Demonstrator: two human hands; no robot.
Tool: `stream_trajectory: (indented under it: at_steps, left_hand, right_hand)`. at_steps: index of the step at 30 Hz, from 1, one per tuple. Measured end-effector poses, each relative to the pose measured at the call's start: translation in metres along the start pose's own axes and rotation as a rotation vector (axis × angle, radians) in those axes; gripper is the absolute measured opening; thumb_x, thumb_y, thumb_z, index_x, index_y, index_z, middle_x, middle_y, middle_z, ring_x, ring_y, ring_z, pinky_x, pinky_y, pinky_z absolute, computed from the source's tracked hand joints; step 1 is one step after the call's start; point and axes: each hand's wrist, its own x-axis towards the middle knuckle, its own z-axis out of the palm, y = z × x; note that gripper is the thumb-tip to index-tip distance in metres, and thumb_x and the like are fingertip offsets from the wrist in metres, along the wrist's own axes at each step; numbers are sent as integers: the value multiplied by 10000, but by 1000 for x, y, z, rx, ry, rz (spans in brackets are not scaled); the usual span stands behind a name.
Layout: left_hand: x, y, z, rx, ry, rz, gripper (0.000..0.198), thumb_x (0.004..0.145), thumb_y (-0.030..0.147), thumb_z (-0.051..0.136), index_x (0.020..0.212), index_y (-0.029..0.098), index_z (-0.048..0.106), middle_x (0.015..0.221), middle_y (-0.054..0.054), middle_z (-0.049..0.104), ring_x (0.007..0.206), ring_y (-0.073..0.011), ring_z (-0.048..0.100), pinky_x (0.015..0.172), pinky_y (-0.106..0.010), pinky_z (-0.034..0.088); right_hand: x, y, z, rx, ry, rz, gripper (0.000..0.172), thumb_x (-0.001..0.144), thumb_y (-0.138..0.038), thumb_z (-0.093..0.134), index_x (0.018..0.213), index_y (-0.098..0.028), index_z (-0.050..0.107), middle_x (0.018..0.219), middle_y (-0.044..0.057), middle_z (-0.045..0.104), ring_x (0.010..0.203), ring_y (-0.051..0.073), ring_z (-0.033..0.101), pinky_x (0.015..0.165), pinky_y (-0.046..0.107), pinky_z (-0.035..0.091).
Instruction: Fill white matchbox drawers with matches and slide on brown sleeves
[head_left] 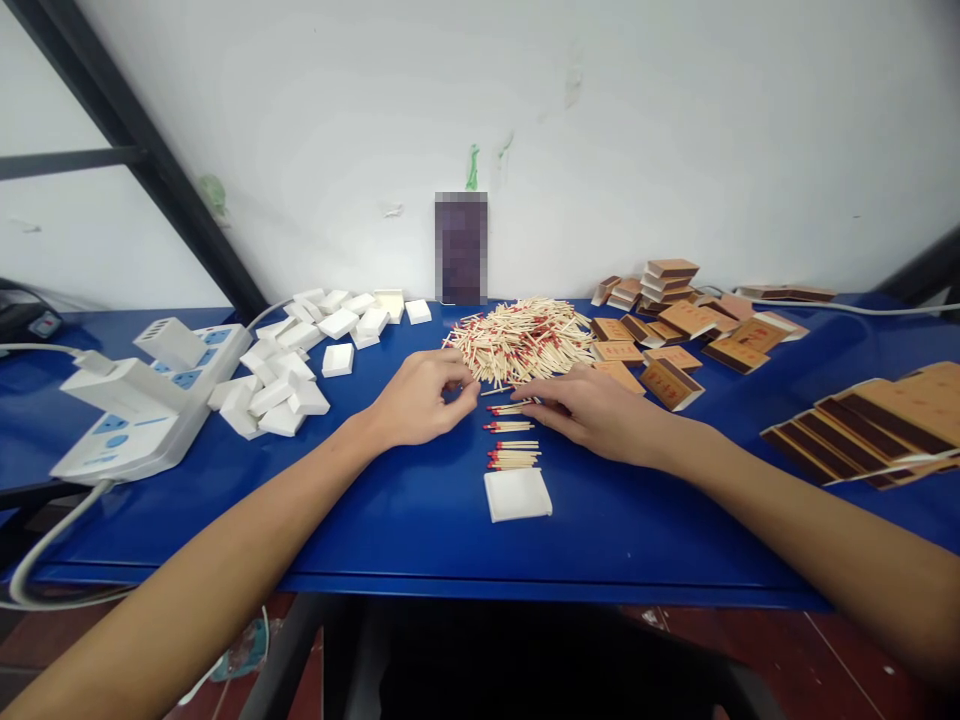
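A heap of red-tipped matches (525, 338) lies in the middle of the blue table (420, 520). My left hand (420, 400) rests at the heap's near left edge, its fingers curled and pinched at the matches. My right hand (592, 408) lies palm down at the heap's near right edge, fingers stretched over a small bundle of matches (508, 408). Two more small aligned bundles (514, 455) lie nearer to me. An open white inner tray (517, 494) sits in front of them, untouched.
Several white inner trays (300, 370) are piled at the left, beside white power strips (142, 400) with cables. Brown matchbox sleeves (675, 330) lie at the right, with rows of them (870, 420) at the far right. A blurred dark object (460, 248) stands against the wall.
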Motion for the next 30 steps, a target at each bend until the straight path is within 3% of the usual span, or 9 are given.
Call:
stream_trajectory:
  at_steps: [6,12,17,23,27,30]
  left_hand:
    - [0,3,-1,12,-146,14,373,984,279,415,672,157,577,565,19,533,518,-102,441,559,-253,307]
    - [0,7,-3,97,-260,-6,369,1026,319,368,788,163,604,645,8,590,553,-108,483,593,-245,321]
    - [-1,8,-3,96,-325,8,384,1009,337,390,774,165,640,625,-1,604,539,-110,491,587,-238,334]
    - [-3,9,-6,-2,-382,46,293,959,303,464,991,190,733,727,-3,705,568,-104,559,599,-224,380]
    - [-4,12,-8,-67,-403,97,282,917,264,495,1021,187,745,739,-8,720,561,-102,567,594,-221,402]
    - [-4,15,-8,-97,-402,129,283,901,248,502,1023,180,748,732,-8,716,554,-102,561,589,-221,411]
  right_hand:
    - [2,-2,2,113,4,45,214,969,-282,504,921,-205,698,581,-22,584,548,128,489,602,253,346]
    - [4,-7,-1,229,-21,57,226,951,-307,525,892,-189,709,568,-37,561,486,95,418,543,241,305]
    - [1,-9,-3,228,-31,11,269,970,-324,485,921,-180,707,658,-10,613,563,109,471,593,254,324]
    - [1,-10,-1,205,-34,25,270,968,-358,498,968,-182,703,707,6,634,618,129,505,620,269,327]
    - [2,-12,-4,240,-28,-39,310,992,-346,455,854,-178,676,750,22,648,658,134,523,635,273,336]
    - [2,-9,-4,198,64,16,395,1007,-357,412,718,-177,613,659,15,588,610,136,478,605,282,325]
